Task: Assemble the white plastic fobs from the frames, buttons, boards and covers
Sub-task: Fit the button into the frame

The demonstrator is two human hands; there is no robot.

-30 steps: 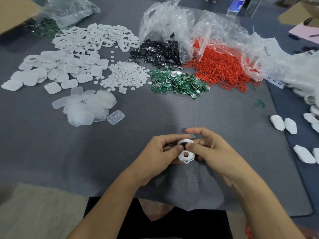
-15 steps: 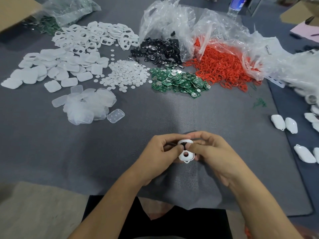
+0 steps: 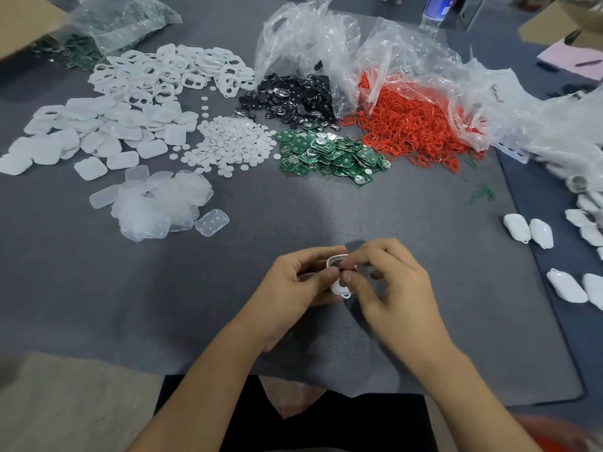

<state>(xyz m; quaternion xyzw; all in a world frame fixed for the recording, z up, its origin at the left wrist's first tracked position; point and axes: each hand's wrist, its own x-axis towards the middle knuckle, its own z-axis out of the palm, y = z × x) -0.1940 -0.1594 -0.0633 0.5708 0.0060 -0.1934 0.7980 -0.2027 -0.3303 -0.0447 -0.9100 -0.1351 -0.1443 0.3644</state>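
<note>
Both hands meet over the near middle of the grey mat, holding one small white fob frame [image 3: 338,287] between them. My left hand [image 3: 295,282] grips it from the left with thumb and fingers curled round it. My right hand [image 3: 390,282] pinches it from the right, thumb and forefinger pressed on its face. Fingers hide most of the frame. Farther back lie piles of white frames [image 3: 169,73], white covers [image 3: 98,132], round white buttons [image 3: 231,141], green boards [image 3: 329,151] and clear covers [image 3: 156,203].
Black discs [image 3: 293,99] and red rings [image 3: 411,125] spill from crumpled clear bags [image 3: 310,40] at the back. Finished white fobs [image 3: 528,230] lie along the right edge. A cardboard box [image 3: 23,21] sits far left, a water bottle [image 3: 437,8] far back.
The fingers of both hands have shifted on the frame; my right thumb and forefinger now cover more of its face. The hands stay in the same spot.
</note>
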